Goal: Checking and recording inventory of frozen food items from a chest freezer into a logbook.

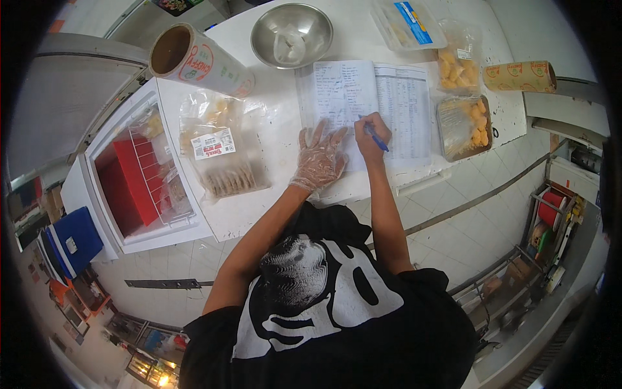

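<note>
My right hand (372, 135) is bare and closed round a blue pen (376, 138), its tip at the handwritten page of an open notebook (345, 84). In a clear plastic glove, my left hand (319, 157) lies flat with fingers spread on the lower left of the same page. A printed table sheet (405, 113) lies along the notebook's right side. Left of my gloved hand is a clear bag of round patties (227, 178) with a white label. To the right of the papers sits a tray of orange-yellow breaded pieces (477, 133).
A steel bowl (291, 13) with crumpled clear plastic stands beyond the notebook. A large cardboard tube (217, 68) is at the far left, a patterned roll (520, 76) at the right. Near it are a bagged yellow food (459, 65) and a clear lidded tub (408, 26). An open chest freezer (137, 185) adjoins the table's left.
</note>
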Motion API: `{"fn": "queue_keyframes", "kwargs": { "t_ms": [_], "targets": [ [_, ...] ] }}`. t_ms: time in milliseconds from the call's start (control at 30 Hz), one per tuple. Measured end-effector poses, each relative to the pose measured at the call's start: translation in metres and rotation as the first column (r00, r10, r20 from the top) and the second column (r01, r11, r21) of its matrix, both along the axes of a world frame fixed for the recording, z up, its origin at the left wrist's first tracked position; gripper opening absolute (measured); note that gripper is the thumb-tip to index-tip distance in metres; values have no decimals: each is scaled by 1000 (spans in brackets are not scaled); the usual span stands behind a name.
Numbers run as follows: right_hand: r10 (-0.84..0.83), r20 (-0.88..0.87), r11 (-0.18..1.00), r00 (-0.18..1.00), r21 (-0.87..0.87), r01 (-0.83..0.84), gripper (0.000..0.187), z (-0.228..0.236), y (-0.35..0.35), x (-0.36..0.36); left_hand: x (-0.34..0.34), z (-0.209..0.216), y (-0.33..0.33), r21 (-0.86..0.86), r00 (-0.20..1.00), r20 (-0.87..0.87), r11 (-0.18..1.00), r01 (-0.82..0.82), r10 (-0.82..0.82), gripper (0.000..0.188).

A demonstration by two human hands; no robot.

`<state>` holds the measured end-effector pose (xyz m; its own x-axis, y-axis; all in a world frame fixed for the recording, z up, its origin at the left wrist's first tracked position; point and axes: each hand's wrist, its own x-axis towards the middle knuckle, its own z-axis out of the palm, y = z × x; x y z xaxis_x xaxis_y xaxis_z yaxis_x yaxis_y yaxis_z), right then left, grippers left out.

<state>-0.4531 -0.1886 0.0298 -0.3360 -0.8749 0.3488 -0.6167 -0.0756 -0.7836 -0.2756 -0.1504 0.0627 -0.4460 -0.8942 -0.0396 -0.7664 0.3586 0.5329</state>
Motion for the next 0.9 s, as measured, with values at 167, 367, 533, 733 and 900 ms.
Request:
{"fn": "queue_keyframes", "kwargs": {
  "t_ms": [167, 367, 533, 733, 900],
  "targets": [
    [-13, 44, 999, 999, 50, 11, 13, 4, 2, 1, 1, 2, 1, -14, 998, 56, 1000, 0, 0, 71],
    [2, 64, 999, 998, 36, -5, 12, 5, 2, 1, 0, -1, 1, -5, 999, 43, 1000, -5, 5, 70],
    [16, 52, 1000, 999, 23, -17, 11, 2, 0, 0, -2, -3, 3, -30, 999, 36, 1000, -10, 11, 70],
    [20, 76, 1000, 997, 11, -21, 12, -2, 1, -5, -2, 2, -1, 14, 996, 85, 1000, 12, -13, 72],
    [-68, 343, 993, 937, -71, 98, 13, -2, -2, -5, 8, 10, -2, -23, 999, 37, 1000, 4, -3, 76]
  ]
}}
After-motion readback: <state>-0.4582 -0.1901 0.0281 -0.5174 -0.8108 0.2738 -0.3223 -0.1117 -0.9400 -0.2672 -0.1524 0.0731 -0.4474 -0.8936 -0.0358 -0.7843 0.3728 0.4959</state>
